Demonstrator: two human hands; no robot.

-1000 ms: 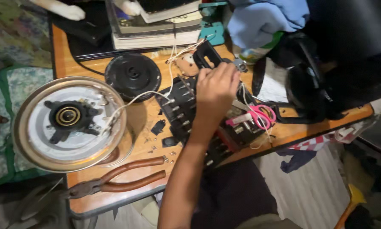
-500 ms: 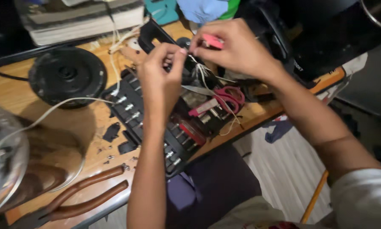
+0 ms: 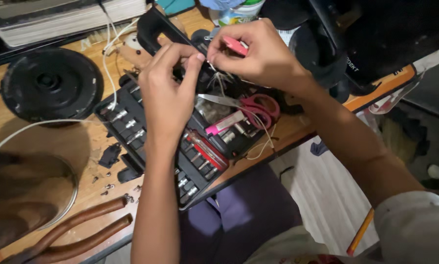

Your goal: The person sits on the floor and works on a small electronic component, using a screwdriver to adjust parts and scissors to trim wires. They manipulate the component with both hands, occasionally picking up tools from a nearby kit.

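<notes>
Nearest the camera, one pair of pliers with two rust-brown handles (image 3: 77, 234) lies at the front edge of the wooden tabletop (image 3: 33, 146), the handles running side by side from lower left up toward the right. Just beyond them a few small dark loose parts (image 3: 109, 156) and tiny screws sit on the bare wood. One open black tool case (image 3: 131, 122) lies across the middle of the tabletop, its long axis running from upper left to lower right, with rows of silver sockets in its slots. On it rest one red-handled pair of scissors (image 3: 258, 105), blades pointing left, and one pink tool (image 3: 224, 122) lying aslant beside them.

Above the case the two hands meet. The left hand (image 3: 168, 93) pinches thin pale wire strands (image 3: 218, 78) between thumb and forefinger. The right hand (image 3: 263, 56) is closed around a small pink-red tool (image 3: 235, 45), whose tip points toward the left, and its fingertips touch the same wires. The strands are whitish and fine, hanging down from the fingertips in a short, loose bunch toward the case.

Farther back, one round black disc (image 3: 51, 83) lies at the left, one white cord (image 3: 33, 126) curves across the wood in front of it, and a stack of books (image 3: 58, 17) stands at the far edge.
</notes>
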